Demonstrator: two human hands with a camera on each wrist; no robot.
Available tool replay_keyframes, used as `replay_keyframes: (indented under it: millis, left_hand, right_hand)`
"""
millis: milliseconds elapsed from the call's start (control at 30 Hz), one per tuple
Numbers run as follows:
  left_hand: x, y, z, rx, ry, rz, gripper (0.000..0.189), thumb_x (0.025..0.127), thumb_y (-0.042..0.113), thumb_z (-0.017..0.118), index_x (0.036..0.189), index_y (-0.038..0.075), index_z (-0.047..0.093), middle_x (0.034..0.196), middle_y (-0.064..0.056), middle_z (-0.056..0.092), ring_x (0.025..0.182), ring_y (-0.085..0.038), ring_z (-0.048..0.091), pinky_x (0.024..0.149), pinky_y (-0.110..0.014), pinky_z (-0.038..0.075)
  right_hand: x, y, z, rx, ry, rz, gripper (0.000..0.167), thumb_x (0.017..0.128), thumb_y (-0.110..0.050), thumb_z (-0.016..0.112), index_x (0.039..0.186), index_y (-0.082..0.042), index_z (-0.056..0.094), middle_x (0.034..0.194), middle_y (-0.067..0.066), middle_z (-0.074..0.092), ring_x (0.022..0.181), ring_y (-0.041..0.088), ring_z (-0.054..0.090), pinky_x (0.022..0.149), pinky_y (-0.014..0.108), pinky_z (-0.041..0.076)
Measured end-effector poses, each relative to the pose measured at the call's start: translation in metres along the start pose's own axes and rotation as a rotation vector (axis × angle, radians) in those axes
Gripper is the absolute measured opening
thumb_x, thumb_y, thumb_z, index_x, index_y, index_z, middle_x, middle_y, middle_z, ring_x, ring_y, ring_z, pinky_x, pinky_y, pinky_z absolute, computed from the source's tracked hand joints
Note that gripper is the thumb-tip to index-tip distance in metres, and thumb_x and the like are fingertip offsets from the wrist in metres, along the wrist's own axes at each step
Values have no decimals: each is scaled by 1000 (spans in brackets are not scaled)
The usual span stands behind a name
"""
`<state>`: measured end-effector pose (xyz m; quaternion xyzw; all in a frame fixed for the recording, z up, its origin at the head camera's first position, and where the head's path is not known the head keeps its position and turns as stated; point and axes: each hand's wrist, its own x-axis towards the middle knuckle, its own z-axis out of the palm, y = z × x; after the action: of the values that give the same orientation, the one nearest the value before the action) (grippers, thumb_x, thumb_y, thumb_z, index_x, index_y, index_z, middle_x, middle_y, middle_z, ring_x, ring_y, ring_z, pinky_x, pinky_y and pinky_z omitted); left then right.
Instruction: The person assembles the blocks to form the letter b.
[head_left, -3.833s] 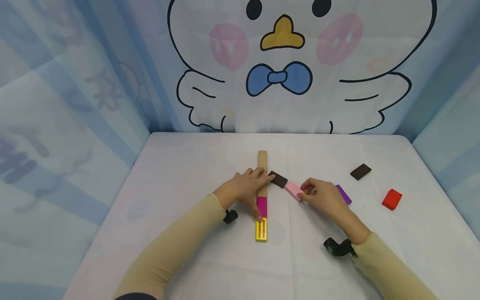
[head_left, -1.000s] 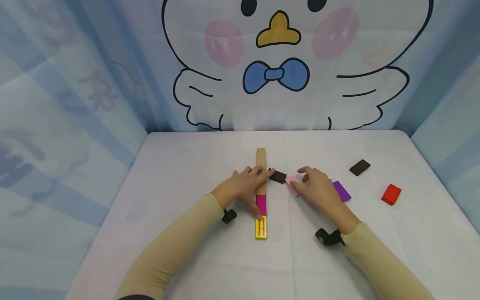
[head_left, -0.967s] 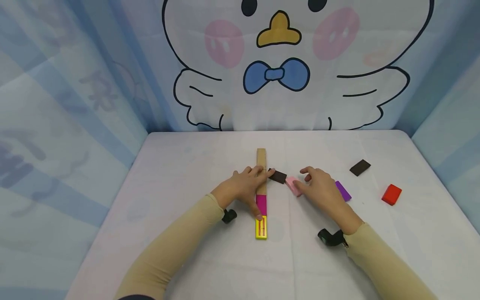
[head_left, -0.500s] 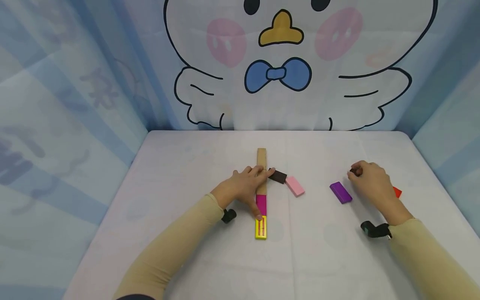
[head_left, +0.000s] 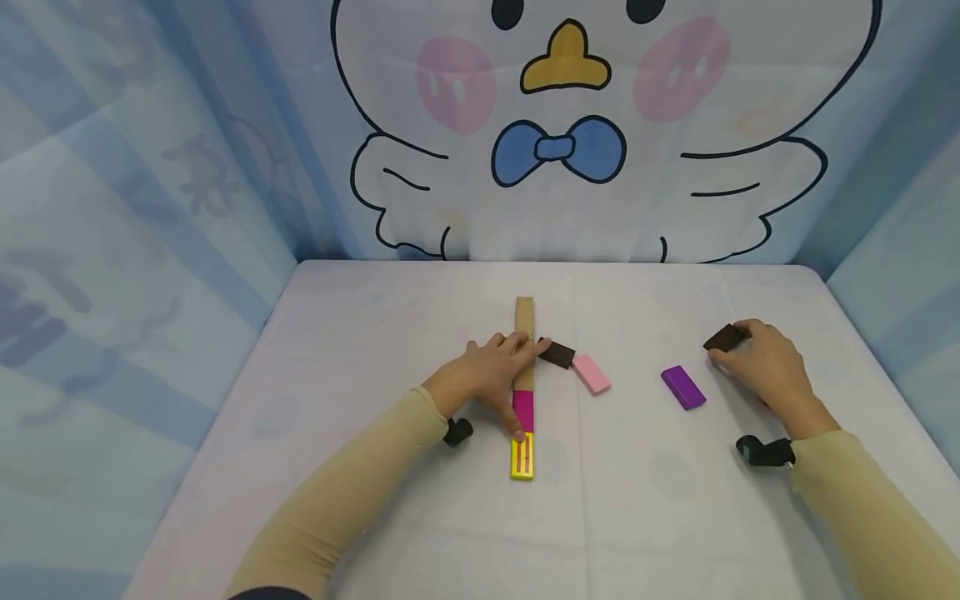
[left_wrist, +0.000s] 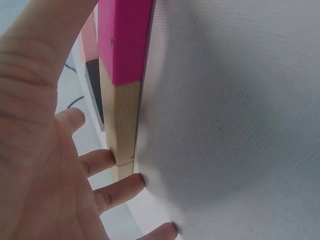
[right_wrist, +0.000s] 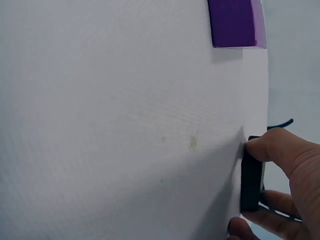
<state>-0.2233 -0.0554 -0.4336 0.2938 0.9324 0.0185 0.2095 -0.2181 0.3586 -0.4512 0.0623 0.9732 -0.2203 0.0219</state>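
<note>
The right grip [head_left: 768, 367] pinches the rightmost dark brown block [head_left: 723, 337], right of the purple block [head_left: 683, 387]; a light, level hold should serve, while the left hand [head_left: 486, 375], fingers spread across the block row [head_left: 525, 408], should press gently.

The head view looks forward and down from above and behind both hands, far enough back to take in the left fingers [head_left: 534, 351], the right fingers [head_left: 724, 359], the white cloth-covered desk [head_left: 622, 517] and, beyond the fingers, the pale cartoon-printed cloth backdrop [head_left: 558, 225]. The left wrist view sits low and close under its wrist, rolled sideways, facing the palm and fingertips; it shares with the head view the magenta rectangular block [head_left: 524, 410] and tan rectangular wooden blocks [head_left: 525, 315] by those fingers. The right wrist view, likewise low, near and rolled sideways, shares the dark brown rectangular slab [head_left: 723, 338] between the right fingers and the purple rectangular block [head_left: 683, 388] near them.
</note>
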Motion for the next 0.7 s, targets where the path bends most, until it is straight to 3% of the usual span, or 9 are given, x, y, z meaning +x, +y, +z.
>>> replay_keyframes:
  millis: [200, 467, 533, 600, 700]
  left_hand:
    - [0, 0, 0, 9, -1, 3, 143, 59, 74, 88, 167, 36, 3, 172, -7, 14, 152, -35, 27, 114, -72, 33]
    - [3, -3, 2, 18, -4, 3, 144, 59, 77, 87, 167, 37, 1, 173, -6, 13, 152, -35, 26, 114, -72, 34]
    - [4, -3, 2, 18, -4, 5, 144, 59, 77, 87, 167, 37, 1, 173, -6, 12, 152, -35, 26, 114, -72, 34]
    - [3, -3, 2, 16, -6, 4, 144, 59, 77, 87, 167, 37, 1, 173, -6, 12, 153, -35, 26, 114, -72, 33]
    - [2, -2, 1, 8, -9, 4, 143, 59, 76, 87, 167, 36, 2, 173, -6, 12, 153, -36, 25, 114, -73, 32]
  right_hand:
    - [-5, 1, 0, -29, -8, 0, 76, 93, -33, 72, 145, 12, 42, 143, 47, 39, 126, 64, 41, 98, 74, 41]
    - [-23, -14, 0, 14, -15, -18, 73, 90, -33, 73, 144, 8, 45, 145, 44, 40, 129, 63, 40, 99, 76, 39]
    - [-28, -19, 1, 24, -12, -46, 73, 90, -34, 75, 143, 7, 47, 142, 42, 45, 120, 58, 48, 88, 68, 49]
    - [-34, -24, 2, 35, -3, -75, 73, 89, -35, 77, 142, 6, 49, 135, 38, 51, 109, 51, 56, 74, 52, 54]
    - [-41, -33, 5, 37, -1, -110, 72, 89, -35, 79, 141, 5, 51, 124, 33, 56, 94, 39, 59, 62, 31, 46]
